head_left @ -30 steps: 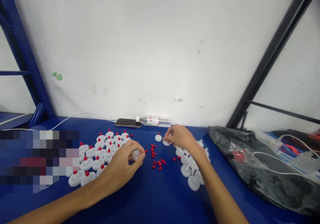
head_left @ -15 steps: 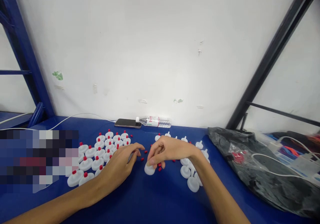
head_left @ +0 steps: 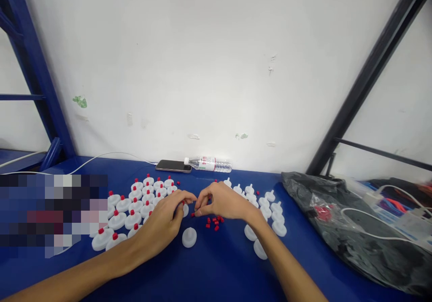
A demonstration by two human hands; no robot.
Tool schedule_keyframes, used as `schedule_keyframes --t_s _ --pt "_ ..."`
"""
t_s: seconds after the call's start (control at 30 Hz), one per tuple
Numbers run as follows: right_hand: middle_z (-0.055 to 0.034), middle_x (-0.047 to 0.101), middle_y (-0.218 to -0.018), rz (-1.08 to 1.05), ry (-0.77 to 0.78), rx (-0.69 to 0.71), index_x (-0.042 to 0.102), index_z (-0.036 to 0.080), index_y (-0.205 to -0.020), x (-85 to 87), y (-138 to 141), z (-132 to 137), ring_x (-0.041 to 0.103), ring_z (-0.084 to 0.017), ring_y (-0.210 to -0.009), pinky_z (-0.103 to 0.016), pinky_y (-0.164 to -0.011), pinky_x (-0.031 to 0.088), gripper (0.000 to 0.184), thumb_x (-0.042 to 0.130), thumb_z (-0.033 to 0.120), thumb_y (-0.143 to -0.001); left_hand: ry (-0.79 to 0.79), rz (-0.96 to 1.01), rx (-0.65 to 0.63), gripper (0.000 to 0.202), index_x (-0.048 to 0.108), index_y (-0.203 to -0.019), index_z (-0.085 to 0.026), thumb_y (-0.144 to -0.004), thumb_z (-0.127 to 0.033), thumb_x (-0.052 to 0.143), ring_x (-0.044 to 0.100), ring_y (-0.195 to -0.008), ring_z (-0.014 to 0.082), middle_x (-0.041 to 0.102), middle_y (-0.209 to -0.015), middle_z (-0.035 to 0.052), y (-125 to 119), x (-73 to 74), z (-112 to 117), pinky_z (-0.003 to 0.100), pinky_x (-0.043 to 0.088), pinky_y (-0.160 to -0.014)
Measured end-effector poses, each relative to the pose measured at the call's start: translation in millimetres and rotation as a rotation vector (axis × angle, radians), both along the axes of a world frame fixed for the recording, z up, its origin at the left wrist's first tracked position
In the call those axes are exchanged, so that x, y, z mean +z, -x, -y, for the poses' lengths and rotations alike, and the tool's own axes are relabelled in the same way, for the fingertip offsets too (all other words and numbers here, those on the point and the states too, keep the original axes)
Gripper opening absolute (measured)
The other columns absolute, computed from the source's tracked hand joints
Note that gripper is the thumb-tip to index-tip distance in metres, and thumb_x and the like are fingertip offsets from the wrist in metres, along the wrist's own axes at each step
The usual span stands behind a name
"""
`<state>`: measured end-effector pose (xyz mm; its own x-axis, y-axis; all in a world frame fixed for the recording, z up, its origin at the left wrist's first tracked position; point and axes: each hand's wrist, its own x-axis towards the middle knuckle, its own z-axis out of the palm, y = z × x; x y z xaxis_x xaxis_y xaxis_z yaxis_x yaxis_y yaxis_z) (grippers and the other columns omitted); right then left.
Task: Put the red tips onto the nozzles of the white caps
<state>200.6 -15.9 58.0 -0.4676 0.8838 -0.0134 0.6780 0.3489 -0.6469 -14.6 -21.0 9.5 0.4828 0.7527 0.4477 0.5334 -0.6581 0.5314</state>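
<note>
My left hand [head_left: 164, 223] rests on the blue table [head_left: 209, 275], its fingers pinched on a white cap [head_left: 184, 209] with a red tip showing. My right hand [head_left: 222, 202] is beside it, fingertips pinched over the scattered small red plugs [head_left: 215, 221]. A lone white cap [head_left: 189, 237] lies just in front of both hands. To the left stands a group of white caps with red plugs fitted [head_left: 135, 205]. On the right lie several plain white caps [head_left: 266, 212].
A phone [head_left: 173, 166] and a lying water bottle [head_left: 207, 163] sit against the white wall. A black plastic bag [head_left: 351, 230] with cables covers the right side. A blue rack post [head_left: 37, 81] rises on the left; a blurred patch is at the left edge.
My right hand came from the far white caps toward the middle, set a white cap down in front, then moved to the red plugs. My left hand stayed near the capped group.
</note>
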Motion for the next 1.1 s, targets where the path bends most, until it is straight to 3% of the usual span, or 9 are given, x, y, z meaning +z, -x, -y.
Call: schedule_keyframes --t_s 0.2,0.37,0.43,0.5,0.6,0.73,0.87,1.0,1.1 --pt "0.0049 0.071 -0.068 0.074 -0.062 -0.029 0.078 0.022 -0.082 -14.5 12 -3 0.063 -0.013 -0.063 -0.022 -0.058 0.038 0.013 0.087 0.029 -0.077 -0.122 -0.030 -0.015 0.031 0.065 -0.112 -0.024 -0.100 -0.021 0.036 0.064 -0.106 0.0259 0.068 -0.114 0.0099 0 7.9 12 0.040 0.050 -0.092" --pt "0.0028 0.074 -0.075 0.093 -0.125 -0.021 0.077 0.022 -0.079 -10.2 14 -2 0.066 -0.014 -0.070 -0.023 -0.064 0.039 0.006 0.082 0.024 -0.082 -0.156 -0.205 -0.088 0.021 0.067 -0.086 -0.024 -0.095 -0.035 0.051 0.061 -0.057 0.0196 0.065 -0.064 0.0019 3 3.5 28 0.033 0.042 -0.058" --pt "0.0021 0.076 -0.079 0.073 -0.149 -0.026 0.077 0.022 -0.083 -5.2 11 0 0.068 -0.014 -0.071 -0.023 -0.066 0.042 0.008 0.079 0.029 -0.087 -0.148 -0.278 -0.088 0.021 0.070 -0.091 -0.023 -0.091 -0.042 0.060 0.064 -0.057 0.0228 0.070 -0.068 0.0037 2 0.0 34 0.034 0.041 -0.057" --pt "0.0013 0.078 -0.081 0.032 -0.138 -0.033 0.076 0.021 -0.086 -1.9 6 0 0.069 -0.013 -0.065 -0.022 -0.063 0.045 0.015 0.074 0.035 -0.091 -0.131 -0.322 -0.082 0.022 0.071 -0.099 -0.023 -0.090 -0.041 0.064 0.068 -0.066 0.0269 0.076 -0.085 0.0070 1 -2.6 37 0.036 0.044 -0.060" --pt "0.0004 0.077 -0.077 -0.090 -0.051 -0.021 0.073 0.019 -0.087 -1.9 1 -1 0.069 -0.013 -0.056 -0.023 -0.059 0.049 0.018 0.071 0.036 -0.092 -0.083 -0.333 -0.094 0.016 0.071 -0.101 -0.024 -0.093 -0.035 0.062 0.069 -0.069 0.0243 0.074 -0.090 0.0047 -1 -4.2 35 0.034 0.046 -0.063" --pt "-0.0009 0.078 -0.077 -0.230 -0.024 0.003 0.075 0.019 -0.091 -1.3 -1 -1 0.072 -0.015 -0.061 -0.024 -0.063 0.054 0.014 0.074 0.033 -0.089 -0.030 -0.254 -0.110 0.018 0.068 -0.106 -0.024 -0.097 -0.037 0.059 0.071 -0.084 0.0227 0.073 -0.101 0.0051 -1 -3.1 26 0.032 0.051 -0.073" --pt "-0.0025 0.079 -0.087 -0.275 -0.083 -0.018 0.078 0.020 -0.093 8.0 -2 2 0.072 -0.016 -0.071 -0.025 -0.069 0.054 0.016 0.076 0.035 -0.087 0.027 -0.163 -0.074 0.024 0.067 -0.107 -0.024 -0.100 -0.042 0.052 0.066 -0.065 0.0178 0.069 -0.078 -0.0004 -1 1.6 21 0.029 0.049 -0.065" --pt "-0.0025 0.078 -0.081 -0.305 -0.102 -0.035 0.080 0.020 -0.090 15.7 -4 6 0.070 -0.016 -0.068 -0.025 -0.067 0.053 0.018 0.077 0.038 -0.087 0.073 -0.122 -0.008 0.026 0.063 -0.086 -0.023 -0.099 -0.042 0.051 0.058 -0.055 0.0158 0.062 -0.065 -0.0029 -3 6.6 17 0.028 0.040 -0.057" --pt "-0.0032 0.078 -0.080 -0.305 -0.091 -0.025 0.081 0.020 -0.090 16.9 -3 7 0.071 -0.017 -0.069 -0.026 -0.068 0.054 0.025 0.076 0.044 -0.088 0.092 -0.118 0.032 0.038 0.047 -0.067 -0.024 -0.097 -0.046 0.052 0.050 -0.053 0.0152 0.052 -0.059 -0.0038 -5 8.3 13 0.029 0.033 -0.055"
